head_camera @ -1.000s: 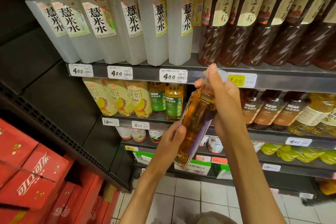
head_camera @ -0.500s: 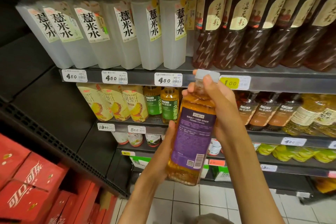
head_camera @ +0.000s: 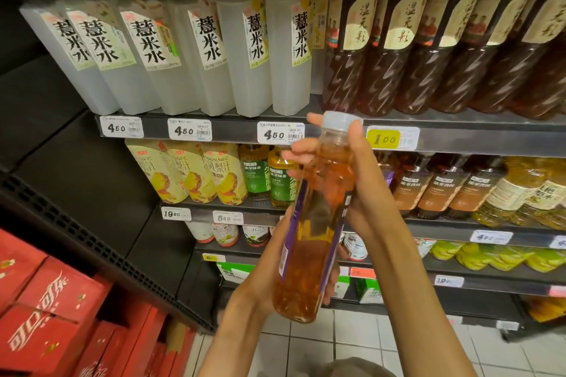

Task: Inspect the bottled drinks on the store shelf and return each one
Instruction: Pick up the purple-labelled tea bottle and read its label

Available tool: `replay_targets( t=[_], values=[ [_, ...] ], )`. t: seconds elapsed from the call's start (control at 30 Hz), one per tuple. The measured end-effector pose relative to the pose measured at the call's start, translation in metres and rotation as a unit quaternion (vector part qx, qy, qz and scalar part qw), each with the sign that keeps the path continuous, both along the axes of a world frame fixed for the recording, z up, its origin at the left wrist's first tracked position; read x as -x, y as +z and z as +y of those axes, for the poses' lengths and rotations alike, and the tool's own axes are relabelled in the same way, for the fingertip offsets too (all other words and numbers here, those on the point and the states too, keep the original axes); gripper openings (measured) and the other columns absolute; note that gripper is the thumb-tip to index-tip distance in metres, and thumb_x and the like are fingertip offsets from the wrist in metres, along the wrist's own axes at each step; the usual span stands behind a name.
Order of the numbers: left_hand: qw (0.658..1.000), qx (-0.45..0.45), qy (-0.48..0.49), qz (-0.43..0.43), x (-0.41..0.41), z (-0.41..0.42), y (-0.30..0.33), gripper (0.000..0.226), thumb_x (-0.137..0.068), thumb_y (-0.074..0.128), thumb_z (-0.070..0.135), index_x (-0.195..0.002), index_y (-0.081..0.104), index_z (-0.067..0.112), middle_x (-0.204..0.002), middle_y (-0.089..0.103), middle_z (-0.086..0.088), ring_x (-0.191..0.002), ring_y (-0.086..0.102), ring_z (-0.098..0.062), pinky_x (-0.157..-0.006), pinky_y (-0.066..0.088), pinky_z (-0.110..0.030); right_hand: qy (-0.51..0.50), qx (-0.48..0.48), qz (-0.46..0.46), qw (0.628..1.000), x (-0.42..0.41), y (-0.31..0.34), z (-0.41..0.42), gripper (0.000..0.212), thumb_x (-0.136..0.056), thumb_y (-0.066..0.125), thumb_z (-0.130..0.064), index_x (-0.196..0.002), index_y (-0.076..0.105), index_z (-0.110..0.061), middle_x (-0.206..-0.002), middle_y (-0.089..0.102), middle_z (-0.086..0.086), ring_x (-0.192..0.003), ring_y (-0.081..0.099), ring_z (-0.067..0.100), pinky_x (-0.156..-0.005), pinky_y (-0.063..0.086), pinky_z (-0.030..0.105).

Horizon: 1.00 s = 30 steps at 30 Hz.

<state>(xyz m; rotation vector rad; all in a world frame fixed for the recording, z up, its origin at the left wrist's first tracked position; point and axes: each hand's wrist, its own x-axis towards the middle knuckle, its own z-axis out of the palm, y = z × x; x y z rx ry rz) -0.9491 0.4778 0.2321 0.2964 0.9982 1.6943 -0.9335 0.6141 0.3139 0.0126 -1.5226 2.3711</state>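
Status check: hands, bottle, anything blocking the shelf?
Left hand grips base of amber bottle. Right hand grips its neck under white cap. Bottle off the shelf, tilted, label edge-on. Nothing between it and the shelf.

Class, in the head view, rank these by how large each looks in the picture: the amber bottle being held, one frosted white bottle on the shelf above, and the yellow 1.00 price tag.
1. amber bottle, though it is nearest the camera, so its lead is unsure.
2. frosted white bottle, close behind.
3. yellow price tag, plainly smallest.
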Motion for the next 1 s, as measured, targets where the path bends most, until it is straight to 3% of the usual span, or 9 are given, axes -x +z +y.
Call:
replay_targets(
  t=[0.1,0.17,0.3,0.37,0.47,0.57,0.8,0.93,1.0],
  values=[
    [0.999,-0.009,0.012,0.049,-0.002,0.003,0.003,0.065,-0.069,0.064,0.068,-0.096,0.072,0.010,-0.079,0.071,-0.009,-0.069,0.069,-0.019,-0.063,0.057,-0.029,-0.029,0.006,-0.003,1.000,-0.001,-0.004,-0.004,0.043,-0.090,0.044,-0.050,-0.109,0.064,-0.016,-0.078,0.071,0.004,-0.074,0.068,0.016,-0.066,0.057,0.030],
    [0.993,0.033,0.064,0.096,0.003,0.002,-0.002,0.047,-0.078,0.053,0.062,-0.097,0.075,0.025,-0.091,0.075,0.000,-0.085,0.071,-0.015,-0.071,0.057,-0.025,-0.066,-0.001,-0.018,0.998,-0.002,-0.004,-0.004,0.042,-0.089,0.049,-0.049,-0.105,0.064,-0.013,-0.075,0.071,0.003,-0.068,0.067,0.013,-0.059,0.055,0.026],
    [0.982,0.066,0.090,0.153,0.011,-0.007,-0.010,0.045,-0.086,0.029,0.062,-0.111,0.065,0.048,-0.119,0.067,0.010,-0.115,0.061,-0.012,-0.088,0.053,-0.026,-0.132,-0.046,-0.042,0.989,-0.001,-0.006,-0.001,0.045,-0.081,0.060,-0.050,-0.103,0.064,-0.011,-0.079,0.072,0.004,-0.071,0.069,0.014,-0.063,0.057,0.027],
    [0.977,0.077,0.065,0.187,0.009,-0.009,-0.016,0.042,-0.082,0.043,0.068,-0.114,0.062,0.049,-0.120,0.066,0.011,-0.115,0.061,-0.011,-0.090,0.053,-0.027,-0.134,-0.042,-0.062,0.988,-0.002,-0.010,0.001,0.047,-0.076,0.061,-0.048,-0.104,0.064,-0.011,-0.083,0.073,0.006,-0.072,0.069,0.015,-0.063,0.057,0.027],
    [0.972,0.098,0.028,0.211,0.005,-0.008,-0.027,0.075,-0.054,0.070,0.076,-0.117,0.055,0.038,-0.113,0.069,0.014,-0.109,0.064,-0.010,-0.089,0.052,-0.029,-0.123,-0.033,-0.094,0.987,-0.002,-0.019,0.009,0.039,-0.079,0.063,-0.045,-0.101,0.065,-0.014,-0.083,0.074,0.006,-0.070,0.070,0.014,-0.059,0.055,0.024],
    [0.967,0.138,-0.002,0.215,0.002,-0.005,-0.037,0.086,-0.037,0.077,0.076,-0.111,0.052,0.039,-0.105,0.069,0.021,-0.105,0.064,-0.005,-0.088,0.051,-0.026,-0.123,-0.012,-0.149,0.981,0.001,-0.032,0.017,0.029,-0.086,0.065,-0.042,-0.096,0.066,-0.014,-0.081,0.074,0.005,-0.064,0.069,0.012,-0.053,0.054,0.023],
    [0.987,0.127,0.030,0.090,-0.002,0.007,-0.068,0.104,-0.046,0.085,0.059,-0.133,0.044,0.021,-0.129,0.059,-0.011,-0.121,0.056,-0.029,-0.106,0.039,-0.051,-0.079,-0.017,-0.240,0.967,0.010,-0.058,0.032,0.019,-0.091,0.063,-0.027,-0.101,0.063,-0.011,-0.091,0.074,0.007,-0.068,0.069,0.013,-0.057,0.055,0.024],
    [0.984,0.133,0.081,0.086,0.011,0.014,-0.087,0.081,-0.056,0.082,0.054,-0.125,0.050,0.028,-0.117,0.068,0.001,-0.112,0.063,-0.017,-0.088,0.053,-0.032,-0.106,-0.030,-0.187,0.976,0.015,-0.070,0.033,0.018,-0.091,0.064,-0.023,-0.107,0.062,-0.015,-0.086,0.076,0.000,-0.076,0.071,0.010,-0.061,0.054,0.020],
    [0.977,0.155,0.087,0.122,0.020,0.017,-0.094,0.066,-0.063,0.076,0.054,-0.122,0.052,0.034,-0.114,0.070,0.007,-0.108,0.065,-0.011,-0.088,0.052,-0.030,-0.114,-0.055,-0.153,0.980,0.020,-0.075,0.034,0.017,-0.091,0.063,-0.018,-0.108,0.063,-0.021,-0.091,0.076,0.000,-0.087,0.070,0.013,-0.072,0.056,0.024]
  ],
)
